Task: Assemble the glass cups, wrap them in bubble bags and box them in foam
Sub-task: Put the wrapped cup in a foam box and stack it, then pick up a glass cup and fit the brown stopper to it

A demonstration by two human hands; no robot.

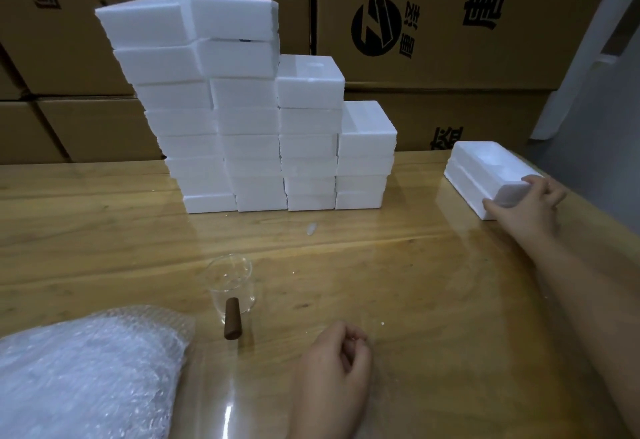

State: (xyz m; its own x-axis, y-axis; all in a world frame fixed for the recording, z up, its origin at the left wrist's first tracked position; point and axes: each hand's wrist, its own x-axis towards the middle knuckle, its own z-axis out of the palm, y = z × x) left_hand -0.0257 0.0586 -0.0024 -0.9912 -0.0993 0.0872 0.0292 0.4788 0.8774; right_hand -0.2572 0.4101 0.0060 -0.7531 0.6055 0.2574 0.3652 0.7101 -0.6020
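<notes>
Fetching foam: my right hand (526,204) grips the foam box (481,161) far right on the tabletop (415,282); left hand (332,369) rests near, loosely curled, empty. Glass cup (232,286) stands near-centre, unwrapped; bubble bags (86,369) near left. Next, probably: pull box in, bag cup.

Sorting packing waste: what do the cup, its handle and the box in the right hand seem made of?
The glass cup: clear, glossy glass; the table shows through. Its handle: matte brown, probably wood, possibly plastic. The foam box: white, matte, with moulded recesses, likely expanded polystyrene.
</notes>
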